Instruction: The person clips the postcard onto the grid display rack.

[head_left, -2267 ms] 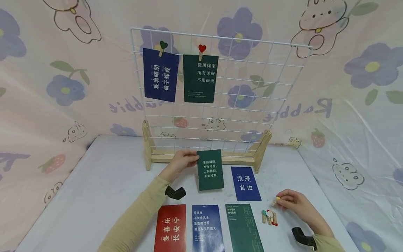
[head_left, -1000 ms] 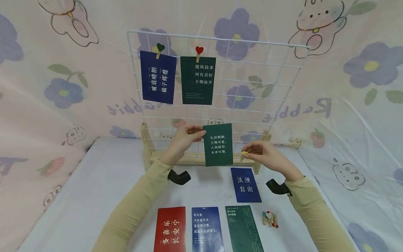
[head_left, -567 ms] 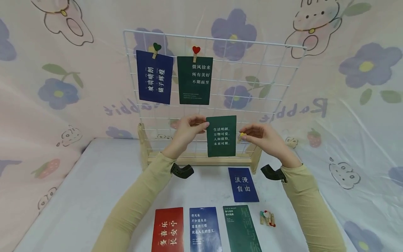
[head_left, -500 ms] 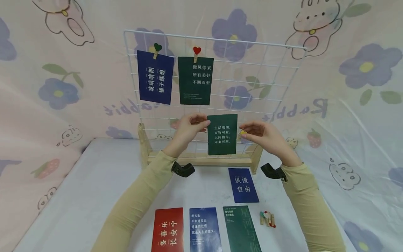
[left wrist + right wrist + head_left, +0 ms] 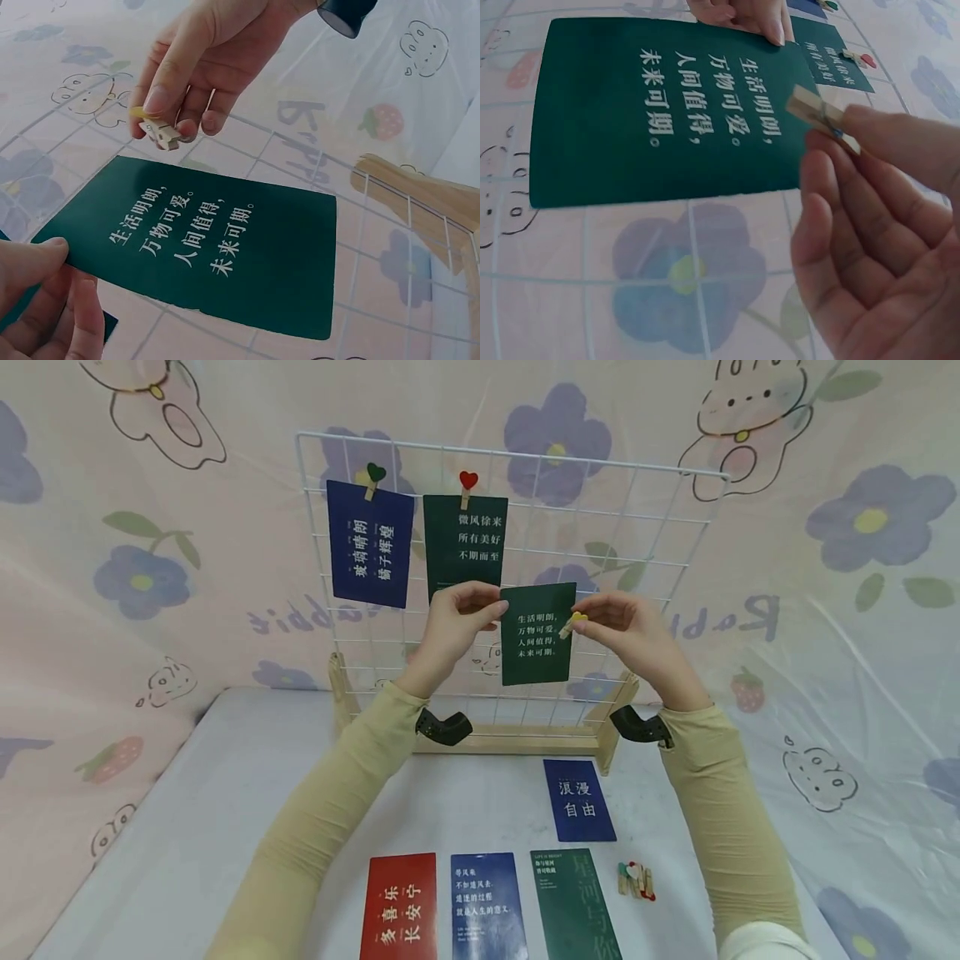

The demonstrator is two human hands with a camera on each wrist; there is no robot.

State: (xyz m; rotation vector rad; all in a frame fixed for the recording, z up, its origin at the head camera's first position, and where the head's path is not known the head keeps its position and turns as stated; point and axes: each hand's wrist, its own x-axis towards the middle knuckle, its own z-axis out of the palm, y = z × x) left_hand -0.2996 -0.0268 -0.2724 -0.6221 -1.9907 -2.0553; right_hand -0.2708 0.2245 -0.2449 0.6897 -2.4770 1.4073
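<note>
My left hand (image 5: 459, 628) pinches a dark green card (image 5: 537, 652) with white lettering by its upper left corner, in front of the white wire grid (image 5: 600, 512). Between thumb and fingers, my right hand (image 5: 633, 639) holds a small wooden clothespin (image 5: 567, 627) with a yellow top, near the card's right edge. In the right wrist view the clothespin (image 5: 159, 133) shows up close in the left wrist view too, a little apart from the card. On the grid hang a blue card (image 5: 371, 547) under a green heart clothespin and another green card (image 5: 465, 539) under a red heart one.
A wooden stand (image 5: 510, 742) carries the grid. On the white table (image 5: 247, 793) lie a small blue card (image 5: 580, 800), a red card (image 5: 399, 906), a tall blue card (image 5: 490, 910), a tall green card (image 5: 573, 914) and several clothespins (image 5: 637, 881).
My left hand has lifted the green card up from near the table to the grid. The right hand has brought the yellow-topped clothespin from beside the pile up to the card's right side.
</note>
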